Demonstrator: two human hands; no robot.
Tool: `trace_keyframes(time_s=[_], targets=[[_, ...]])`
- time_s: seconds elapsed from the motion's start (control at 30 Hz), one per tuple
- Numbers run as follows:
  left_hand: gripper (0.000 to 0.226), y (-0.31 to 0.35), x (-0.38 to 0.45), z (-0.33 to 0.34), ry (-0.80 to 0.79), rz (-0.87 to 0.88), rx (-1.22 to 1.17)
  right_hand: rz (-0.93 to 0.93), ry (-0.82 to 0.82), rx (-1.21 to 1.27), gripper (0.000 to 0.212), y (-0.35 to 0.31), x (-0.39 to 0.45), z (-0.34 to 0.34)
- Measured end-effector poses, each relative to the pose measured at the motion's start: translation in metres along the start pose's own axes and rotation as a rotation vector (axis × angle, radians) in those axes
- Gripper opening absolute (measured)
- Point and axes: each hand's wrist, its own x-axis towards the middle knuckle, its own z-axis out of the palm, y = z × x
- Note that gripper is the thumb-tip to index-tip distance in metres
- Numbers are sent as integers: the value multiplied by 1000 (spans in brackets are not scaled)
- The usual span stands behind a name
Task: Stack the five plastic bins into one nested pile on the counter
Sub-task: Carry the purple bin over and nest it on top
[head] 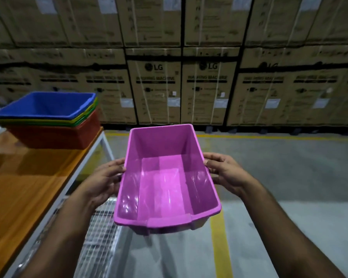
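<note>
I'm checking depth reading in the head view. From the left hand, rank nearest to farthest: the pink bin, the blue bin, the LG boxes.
1. Pink bin: held in the left hand, which grips its left wall.
2. Blue bin: up and left, on top of the pile on the counter.
3. LG boxes: stacked along the back, beyond the floor.

A: What writing can be read here?

B: The brand "LG", with its round logo, is printed near the top of two cardboard cartons (154,91) at the middle of the stacked wall of boxes.

A: Anything below the logo?

B: A bold line reading "WASHING MACHINE", clearest on the right-hand carton (208,91). Smaller print and the white stickers (173,102) are too blurred to read.

A: And the neighbouring cartons?

B: Similar dark print, smeared and illegible.
</note>
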Motion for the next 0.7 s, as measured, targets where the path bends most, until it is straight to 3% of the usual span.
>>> trace_keyframes(time_s=[0.33, 0.53, 0.7], targets=[[40, 94, 187, 29, 28, 78, 93, -35, -32, 49, 25, -86, 206, -64], [44, 162, 257, 25, 131, 180, 53, -72, -260, 18, 25, -161, 343, -66], [47, 223, 265, 0, 258, 286, -4, -64, -482, 26, 31, -216, 445, -15]])
